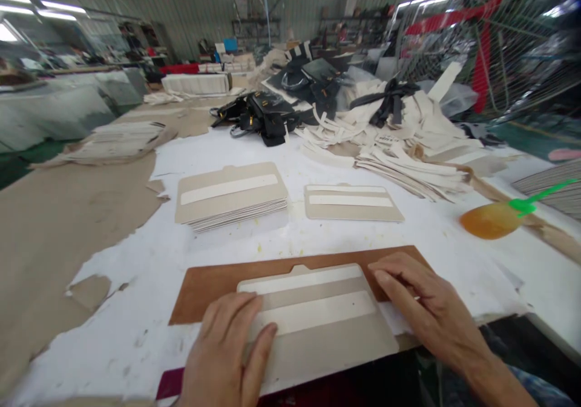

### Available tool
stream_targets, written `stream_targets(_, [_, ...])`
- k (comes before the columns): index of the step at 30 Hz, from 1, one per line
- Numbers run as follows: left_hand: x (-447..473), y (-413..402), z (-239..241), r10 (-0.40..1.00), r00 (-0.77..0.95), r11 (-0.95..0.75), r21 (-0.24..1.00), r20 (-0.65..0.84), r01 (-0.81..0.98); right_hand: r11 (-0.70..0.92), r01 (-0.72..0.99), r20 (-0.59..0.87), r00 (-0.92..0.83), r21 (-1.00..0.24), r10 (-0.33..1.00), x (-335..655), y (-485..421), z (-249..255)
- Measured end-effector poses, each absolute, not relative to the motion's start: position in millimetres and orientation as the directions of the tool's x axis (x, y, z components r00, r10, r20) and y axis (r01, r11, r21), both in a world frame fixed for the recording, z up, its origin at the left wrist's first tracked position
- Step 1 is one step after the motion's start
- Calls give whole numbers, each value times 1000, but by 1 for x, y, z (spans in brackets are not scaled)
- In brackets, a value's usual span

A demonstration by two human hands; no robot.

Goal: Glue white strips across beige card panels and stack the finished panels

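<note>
A beige bag panel (327, 340) with two white strips across it and a small tab on its top edge lies near the table's front edge. It partly covers a brown board (213, 289). My left hand (227, 346) rests on the panel's left part, fingers stretched out and thumb apart. Beside the panel's upper right corner is my right hand (422, 304), over the brown board. Its fingers are curled, with thumb and forefinger close together; whatever they may hold is hidden.
Behind the board stand a stack of similar panels (231, 195) and a lower panel pile (354, 204). An orange glue bottle with green nozzle (492, 219) lies at right. Farther back are white strips (408, 165) and black bag pieces (263, 116). A fan (485, 43) stands right.
</note>
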State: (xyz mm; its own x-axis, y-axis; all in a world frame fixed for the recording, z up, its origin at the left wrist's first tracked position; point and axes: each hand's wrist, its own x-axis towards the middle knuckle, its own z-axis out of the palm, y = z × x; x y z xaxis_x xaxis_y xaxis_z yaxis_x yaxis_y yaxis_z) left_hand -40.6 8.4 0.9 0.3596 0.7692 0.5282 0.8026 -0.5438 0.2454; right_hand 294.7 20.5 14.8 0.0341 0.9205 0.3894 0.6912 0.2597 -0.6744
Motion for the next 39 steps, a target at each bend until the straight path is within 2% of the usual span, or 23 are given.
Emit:
stream_targets(3, [-22,12,-5,733,452,-570,97,508,816,514,714,539,-226,-476,812,276,24,6])
stream_targets(6, [-9,12,-8,751,479,-551,31,455,834,603,724,545,-373,-336,751,267,30,-2])
stream_targets(10, [0,7,-11,782,467,-522,26,414,852,647,741,534,-479,-181,697,268,34,-11])
stream_targets(17, [3,6,-20,765,399,-481,36,506,876,749,660,531,-655,56,537,283,37,-36])
stream_targets(19, [2,5,-21,772,414,-489,33,483,872,750,658,515,-667,67,539,284,36,-39])
stream_targets(24, [4,6,-18,796,417,-482,42,439,875,647,762,533,-552,10,642,277,32,-28])
stream_targets(29, [-4,6,-13,779,412,-510,95,472,855,519,854,539,-418,-42,731,287,33,-10])
stream_targets(32, [-30,-1,-15,776,375,-499,131,507,857,492,866,586,-358,-83,728,307,24,-11])
stream_targets(36, [-63,-10,-23,826,319,-383,49,464,922,511,859,602,-397,-21,693,309,0,-21])
stream_targets(39, [-71,-9,-34,814,378,-430,21,440,902,479,874,605,-335,-87,722,292,-11,-27])
